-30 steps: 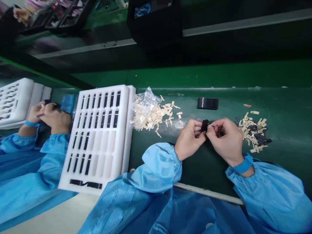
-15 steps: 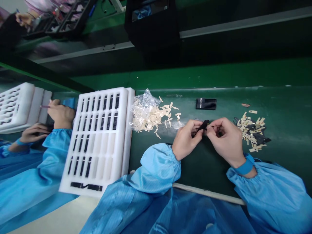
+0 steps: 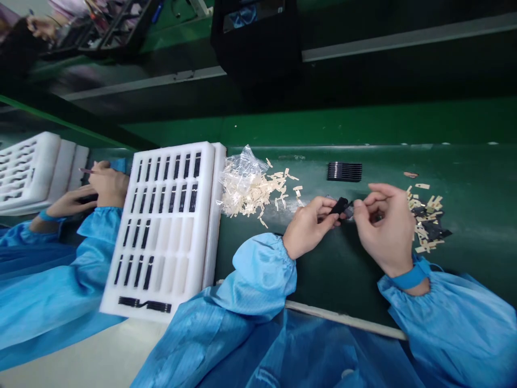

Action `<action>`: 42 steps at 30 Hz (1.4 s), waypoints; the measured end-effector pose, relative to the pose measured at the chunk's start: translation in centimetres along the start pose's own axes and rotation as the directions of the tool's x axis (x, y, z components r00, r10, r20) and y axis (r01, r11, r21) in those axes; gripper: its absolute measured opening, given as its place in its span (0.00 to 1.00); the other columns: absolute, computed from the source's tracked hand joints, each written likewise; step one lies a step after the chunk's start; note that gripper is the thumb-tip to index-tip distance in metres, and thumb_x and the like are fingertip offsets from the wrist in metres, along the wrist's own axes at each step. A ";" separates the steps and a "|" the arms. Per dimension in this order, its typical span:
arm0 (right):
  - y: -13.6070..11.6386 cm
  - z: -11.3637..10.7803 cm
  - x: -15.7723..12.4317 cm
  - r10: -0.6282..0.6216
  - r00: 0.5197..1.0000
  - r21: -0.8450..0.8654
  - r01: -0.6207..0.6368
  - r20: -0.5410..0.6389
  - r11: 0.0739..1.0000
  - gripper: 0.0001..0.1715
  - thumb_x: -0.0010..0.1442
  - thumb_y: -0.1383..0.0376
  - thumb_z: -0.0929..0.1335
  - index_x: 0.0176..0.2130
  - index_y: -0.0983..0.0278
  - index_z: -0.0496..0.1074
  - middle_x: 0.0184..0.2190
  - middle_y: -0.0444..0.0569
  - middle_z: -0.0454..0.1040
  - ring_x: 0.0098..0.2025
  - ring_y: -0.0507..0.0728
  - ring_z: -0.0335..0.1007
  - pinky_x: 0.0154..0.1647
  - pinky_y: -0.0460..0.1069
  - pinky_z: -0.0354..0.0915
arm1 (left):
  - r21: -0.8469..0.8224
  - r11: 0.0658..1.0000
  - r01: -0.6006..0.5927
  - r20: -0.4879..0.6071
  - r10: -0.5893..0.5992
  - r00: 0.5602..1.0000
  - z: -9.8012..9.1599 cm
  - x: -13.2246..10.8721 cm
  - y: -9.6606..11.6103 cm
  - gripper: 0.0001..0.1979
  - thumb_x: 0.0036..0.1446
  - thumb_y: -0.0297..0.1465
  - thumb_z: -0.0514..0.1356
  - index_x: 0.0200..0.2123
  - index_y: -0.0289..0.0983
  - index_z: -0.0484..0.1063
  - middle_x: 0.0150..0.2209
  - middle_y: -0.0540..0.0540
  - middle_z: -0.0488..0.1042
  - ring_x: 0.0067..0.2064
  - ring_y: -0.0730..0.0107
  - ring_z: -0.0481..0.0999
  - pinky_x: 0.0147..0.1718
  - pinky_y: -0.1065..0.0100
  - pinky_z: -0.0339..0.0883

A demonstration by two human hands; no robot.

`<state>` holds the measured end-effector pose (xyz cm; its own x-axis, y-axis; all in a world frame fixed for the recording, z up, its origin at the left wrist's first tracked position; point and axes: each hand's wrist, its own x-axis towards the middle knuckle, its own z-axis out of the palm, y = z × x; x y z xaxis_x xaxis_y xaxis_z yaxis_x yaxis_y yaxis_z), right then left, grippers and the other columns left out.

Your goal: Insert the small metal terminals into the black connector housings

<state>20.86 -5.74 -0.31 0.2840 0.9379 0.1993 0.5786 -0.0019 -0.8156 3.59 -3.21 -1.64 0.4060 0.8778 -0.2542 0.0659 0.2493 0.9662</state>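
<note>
Head: black piece [image 3: 340,205] diagonal, top rightward

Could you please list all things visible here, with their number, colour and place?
Part: one, black, in left hand
Strips: one row, black, beyond part
Tabs: many, cream, left of left hand
Bag: one, clear, over tabs
Pile: one, cream and black, right of right hand
Scrap: one, brownish, behind pile
Trays: at least two, white, left of tabs
Slotted pieces: many, black, in top one
Other trays: several, white, far left
Bench: one, green, beneath tabs
Box: one, black, top centre
Co-worker's hands: two, blue sleeves, left
Distant hand: one, blurred, top left
Wristbands: two, blue, right and co-worker's wrists
Left hand: one, blue sleeve, holding part
Right hand: one, blue sleeve, fingertips by part, contact unclear
</note>
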 end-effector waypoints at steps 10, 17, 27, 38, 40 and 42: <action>0.3 0.1 -0.1 0.119 0.973 0.235 -0.165 0.198 0.958 0.07 0.65 0.60 0.71 0.38 0.61 0.73 0.31 0.47 0.78 0.29 0.54 0.75 0.27 0.48 0.68 | -0.371 0.920 0.127 0.021 -0.129 0.991 0.1 0.3 1.4 0.23 0.53 0.38 0.74 0.43 0.34 0.69 0.36 0.45 0.82 0.35 0.71 0.83 0.37 0.70 0.75; 0.1 0.1 -0.1 0.125 0.966 0.250 -0.182 0.227 0.951 0.09 0.64 0.59 0.71 0.37 0.60 0.71 0.27 0.44 0.75 0.25 0.52 0.72 0.24 0.48 0.66 | -0.309 0.947 0.091 -0.002 -0.097 0.995 0.3 0.1 1.2 0.21 0.54 0.38 0.73 0.42 0.34 0.69 0.34 0.47 0.80 0.35 0.72 0.82 0.38 0.70 0.75; -0.4 -0.9 1.2 0.127 0.919 0.379 -0.276 0.374 0.883 0.13 0.63 0.55 0.73 0.35 0.61 0.72 0.23 0.41 0.72 0.22 0.50 0.67 0.23 0.45 0.64 | -0.348 0.929 0.121 0.153 -0.071 0.986 -0.9 0.0 1.8 0.20 0.59 0.41 0.70 0.44 0.34 0.70 0.37 0.43 0.83 0.36 0.71 0.83 0.37 0.70 0.76; -0.2 -1.3 0.6 -0.006 0.839 0.551 -0.352 0.544 0.757 0.14 0.67 0.53 0.71 0.43 0.60 0.69 0.26 0.43 0.75 0.25 0.51 0.68 0.26 0.47 0.67 | -0.535 0.770 0.347 0.393 -0.137 0.909 -1.6 -0.1 1.9 0.22 0.58 0.38 0.70 0.48 0.36 0.66 0.34 0.46 0.82 0.26 0.73 0.80 0.21 0.78 0.70; -0.6 -1.2 0.4 0.003 0.851 0.549 -0.342 0.526 0.763 0.16 0.67 0.52 0.71 0.42 0.60 0.69 0.26 0.43 0.75 0.26 0.52 0.70 0.27 0.47 0.67 | -0.531 0.775 0.343 0.383 -0.142 0.913 -1.6 -0.1 1.9 0.21 0.59 0.38 0.70 0.48 0.37 0.65 0.34 0.46 0.82 0.26 0.73 0.81 0.22 0.77 0.71; -0.9 -1.0 0.4 0.013 0.861 0.545 -0.333 0.509 0.769 0.16 0.66 0.52 0.72 0.41 0.60 0.68 0.25 0.43 0.74 0.26 0.52 0.71 0.27 0.46 0.67 | -0.524 0.780 0.342 0.381 -0.144 0.913 -1.6 -0.1 1.9 0.21 0.59 0.38 0.70 0.47 0.37 0.65 0.33 0.46 0.81 0.26 0.72 0.81 0.22 0.77 0.72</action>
<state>21.24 -5.75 1.00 -0.1366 0.9839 -0.1153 -0.0660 -0.1252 -0.9899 2.19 -2.17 0.14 0.7087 0.6096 -0.3551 -0.2870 0.7089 0.6443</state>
